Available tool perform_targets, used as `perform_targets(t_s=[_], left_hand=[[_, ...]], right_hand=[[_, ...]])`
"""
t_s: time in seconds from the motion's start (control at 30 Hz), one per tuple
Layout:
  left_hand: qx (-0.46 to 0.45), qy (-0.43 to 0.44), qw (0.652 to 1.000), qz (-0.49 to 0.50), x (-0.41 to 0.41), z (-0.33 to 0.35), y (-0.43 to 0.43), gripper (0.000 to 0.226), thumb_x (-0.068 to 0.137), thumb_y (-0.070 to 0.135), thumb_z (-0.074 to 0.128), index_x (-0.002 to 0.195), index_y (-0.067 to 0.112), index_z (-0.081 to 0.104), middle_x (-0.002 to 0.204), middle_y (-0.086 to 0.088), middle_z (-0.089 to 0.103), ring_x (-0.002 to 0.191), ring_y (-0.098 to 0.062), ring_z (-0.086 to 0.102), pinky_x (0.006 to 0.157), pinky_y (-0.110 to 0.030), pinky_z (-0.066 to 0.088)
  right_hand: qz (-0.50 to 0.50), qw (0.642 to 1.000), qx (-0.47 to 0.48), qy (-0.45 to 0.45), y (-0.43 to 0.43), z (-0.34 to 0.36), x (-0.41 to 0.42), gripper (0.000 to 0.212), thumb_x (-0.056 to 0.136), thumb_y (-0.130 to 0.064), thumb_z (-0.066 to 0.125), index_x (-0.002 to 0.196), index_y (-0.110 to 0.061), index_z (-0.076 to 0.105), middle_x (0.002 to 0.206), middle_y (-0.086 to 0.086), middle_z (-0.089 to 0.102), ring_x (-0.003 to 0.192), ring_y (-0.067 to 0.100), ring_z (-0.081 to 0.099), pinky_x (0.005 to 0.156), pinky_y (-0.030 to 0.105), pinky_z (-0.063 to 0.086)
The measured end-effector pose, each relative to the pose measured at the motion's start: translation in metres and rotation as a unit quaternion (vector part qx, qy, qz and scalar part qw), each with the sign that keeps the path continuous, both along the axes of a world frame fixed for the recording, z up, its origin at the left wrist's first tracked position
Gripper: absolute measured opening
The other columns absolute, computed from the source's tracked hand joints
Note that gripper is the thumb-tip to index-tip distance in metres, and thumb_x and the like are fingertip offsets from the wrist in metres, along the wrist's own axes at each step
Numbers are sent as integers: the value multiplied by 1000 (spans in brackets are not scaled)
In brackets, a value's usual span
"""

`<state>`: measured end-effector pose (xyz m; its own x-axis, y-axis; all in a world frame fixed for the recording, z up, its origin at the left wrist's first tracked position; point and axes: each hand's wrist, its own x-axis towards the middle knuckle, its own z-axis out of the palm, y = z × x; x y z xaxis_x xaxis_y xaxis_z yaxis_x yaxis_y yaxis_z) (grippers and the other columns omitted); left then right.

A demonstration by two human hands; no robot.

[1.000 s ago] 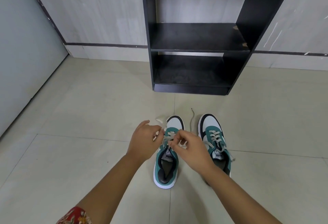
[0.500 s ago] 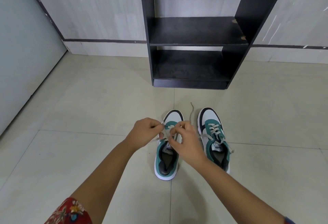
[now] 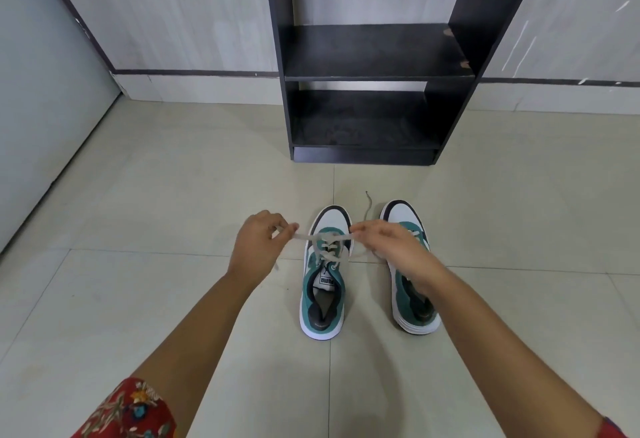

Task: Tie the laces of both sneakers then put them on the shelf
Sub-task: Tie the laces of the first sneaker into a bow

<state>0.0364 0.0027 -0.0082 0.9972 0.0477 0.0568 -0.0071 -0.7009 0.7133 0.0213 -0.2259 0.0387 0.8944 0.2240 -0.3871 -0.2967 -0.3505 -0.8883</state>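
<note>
Flat woven laces [image 3: 320, 237] taut, perhaps knotted, between hands [image 3: 258, 250]

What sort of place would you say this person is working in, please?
Probably a home entryway or a room corner: a pale tiled floor, a black open shelf unit standing against a wood-grain panelled wall, and two teal-and-white sneakers set on the floor before it.

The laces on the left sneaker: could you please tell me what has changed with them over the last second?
The hands moved apart: the left hand drew its lace end out leftward and the right hand drew its end rightward, pulling the laces taut across the left sneaker. Both hands kept their grip. The right sneaker and shelf stayed put.
</note>
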Motion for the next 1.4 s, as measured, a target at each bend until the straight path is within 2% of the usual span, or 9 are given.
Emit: perform_targets(t_s=[0.13,0.2,0.37,0.47,0.57,0.63,0.8,1.17,1.4], left_hand=[[133,20,990,40,-4,-16,14,32,93,35,51,84,9,67,80,-4,55,71,-21,52,76,-35,43],[172,66,982,51,-9,-26,17,34,94,37,47,84,10,65,86,-7,58,69,-20,52,87,-38,44],[246,191,950,-9,-20,-49,25,25,87,37,54,106,23,63,116,0,57,101,-20,60,99,-38,40],[88,135,984,-82,-21,-53,11,32,89,19,55,120,23,59,128,3,55,114,-17,55,94,-31,44],[45,124,986,-99,-12,-51,-11,29,91,17,52,118,21,61,126,3,59,114,-16,55,96,-30,44],[40,149,983,-104,-7,-55,-21,27,90,21,55,116,19,61,125,1,59,114,-18,55,95,-29,42],[44,132,987,-75,-7,-59,-31,18,90,21,55,105,14,61,114,0,62,103,-19,58,82,-25,42],[19,146,987,-72,-14,-61,-25,13,91,22,53,98,16,62,110,0,64,95,-16,63,80,-29,49],[30,99,993,-51,-14,-49,-21,7,89,25,55,88,25,62,90,7,69,82,-14,64,74,-32,52]], right_hand=[[-164,986,-9,-31,-30,7,10,32,87,-24,58,62,-4,58,55,7,53,59,25,51,63,30,46],[-140,971,-188,-57,-42,-3,12,29,81,-20,58,59,-7,47,54,10,40,52,24,38,51,27,35],[156,788,-594,29,-33,-35,-3,35,80,-26,55,114,-20,56,114,3,61,107,24,56,79,30,44],[178,760,-624,-46,-12,-45,-1,42,85,-21,50,127,-20,48,129,8,54,123,28,44,94,35,39],[167,750,-637,-62,5,-50,8,33,92,-26,44,120,-15,58,120,9,60,113,27,52,80,35,40],[167,766,-614,-88,13,-55,13,36,94,-34,43,119,-15,59,119,9,59,113,28,51,83,37,43],[97,964,-245,-44,29,-80,6,52,88,-39,56,136,-24,44,130,9,51,118,24,52,97,33,42],[113,904,-396,-111,8,-98,-14,53,80,-69,43,108,-27,61,97,-5,70,99,19,63,104,50,31],[64,915,-365,-158,20,-77,-3,26,91,-42,51,90,-24,69,82,-2,73,80,19,66,87,35,46]])
